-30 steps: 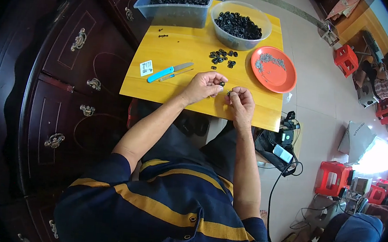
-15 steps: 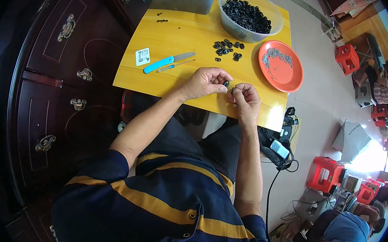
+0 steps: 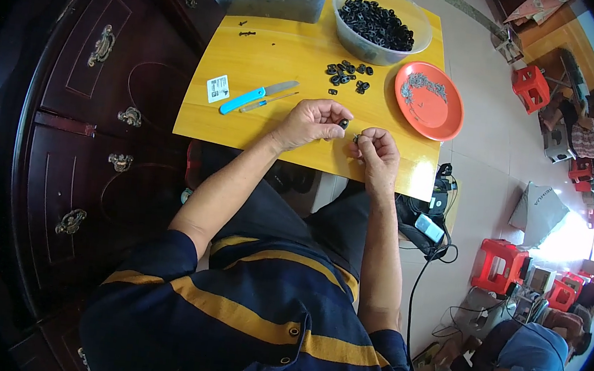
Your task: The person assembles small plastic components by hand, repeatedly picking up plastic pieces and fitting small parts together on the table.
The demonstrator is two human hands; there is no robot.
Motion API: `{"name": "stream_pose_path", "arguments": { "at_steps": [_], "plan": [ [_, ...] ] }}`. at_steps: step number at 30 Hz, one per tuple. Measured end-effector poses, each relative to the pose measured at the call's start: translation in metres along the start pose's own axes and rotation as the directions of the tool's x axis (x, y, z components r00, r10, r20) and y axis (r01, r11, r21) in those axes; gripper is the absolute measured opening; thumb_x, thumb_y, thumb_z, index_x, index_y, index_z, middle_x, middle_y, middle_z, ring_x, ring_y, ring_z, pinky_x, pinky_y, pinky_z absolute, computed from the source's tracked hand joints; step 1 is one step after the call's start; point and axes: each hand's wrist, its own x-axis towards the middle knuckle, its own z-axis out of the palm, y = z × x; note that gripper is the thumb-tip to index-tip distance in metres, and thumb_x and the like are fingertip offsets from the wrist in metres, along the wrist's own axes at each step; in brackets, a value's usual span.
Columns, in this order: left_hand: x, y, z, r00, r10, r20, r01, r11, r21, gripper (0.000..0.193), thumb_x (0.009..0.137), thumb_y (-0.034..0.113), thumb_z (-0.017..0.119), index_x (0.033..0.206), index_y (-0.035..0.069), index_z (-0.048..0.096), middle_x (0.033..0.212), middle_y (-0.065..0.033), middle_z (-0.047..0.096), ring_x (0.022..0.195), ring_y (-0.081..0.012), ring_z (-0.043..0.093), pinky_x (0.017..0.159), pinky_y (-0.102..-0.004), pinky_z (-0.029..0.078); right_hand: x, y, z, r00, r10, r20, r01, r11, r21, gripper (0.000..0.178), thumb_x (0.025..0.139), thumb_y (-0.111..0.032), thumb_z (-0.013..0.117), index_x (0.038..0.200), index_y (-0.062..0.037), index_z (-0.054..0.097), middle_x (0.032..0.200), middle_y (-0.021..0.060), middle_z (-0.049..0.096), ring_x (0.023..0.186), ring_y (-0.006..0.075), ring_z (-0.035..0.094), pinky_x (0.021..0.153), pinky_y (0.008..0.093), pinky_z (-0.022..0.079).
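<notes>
Between thumb and fingers, my left hand (image 3: 313, 123) pinches a small black oval part (image 3: 344, 123) over the near side of the yellow table. Close beside it on the right, my right hand (image 3: 375, 154) is closed in a pinch on a tiny piece at its fingertips, too small to name. The hands are a little apart. Beyond them lies a loose group of black oval parts (image 3: 346, 73). Thin silvery pieces (image 3: 428, 84) rest in a red plate (image 3: 449, 125) to the right. A blue-handled knife (image 3: 246, 100) and a thin pen-like tool (image 3: 265, 102) lie left of my left hand.
A clear round tub (image 3: 367, 51) and a grey rectangular bin (image 3: 264, 3), both full of black parts, stand at the table's far side. A white label (image 3: 217, 88) lies on the left. Dark drawers (image 3: 89, 115) flank the table; a black cable (image 3: 413, 290) hangs on the right.
My left hand has shifted slightly up and left with the black oval part, widening the gap between the hands. My right hand stays almost in place.
</notes>
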Motion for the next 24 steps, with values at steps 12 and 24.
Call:
{"name": "stream_pose_path", "arguments": {
  "at_steps": [12, 24],
  "plan": [
    [0.005, -0.008, 0.005, 0.999, 0.033, 0.043, -0.039, 0.988, 0.15, 0.027, 0.084, -0.001, 0.07, 0.11, 0.002, 0.066, 0.089, 0.0047, 0.062, 0.08, -0.0017, 0.057, 0.074, -0.0185, 0.05, 0.004, 0.003, -0.001, 0.998, -0.032, 0.057, 0.034, 0.999, -0.031, 0.008, 0.093, -0.003, 0.061, 0.099, -0.0013, 0.057, 0.084, 0.0023, 0.062, 0.07, 0.0094, 0.06, 0.065, 0.023, 0.051],
    [0.005, -0.01, 0.007, 0.999, 0.026, 0.042, -0.033, 0.986, 0.166, 0.026, 0.083, 0.0, 0.072, 0.108, 0.002, 0.068, 0.086, 0.0057, 0.062, 0.077, -0.0013, 0.056, 0.072, -0.0182, 0.049, 0.003, 0.005, -0.001, 0.997, -0.025, 0.069, 0.029, 0.998, -0.06, 0.007, 0.094, -0.006, 0.06, 0.099, -0.0027, 0.057, 0.083, 0.0021, 0.063, 0.071, 0.0091, 0.06, 0.065, 0.0226, 0.049]
  ]
}}
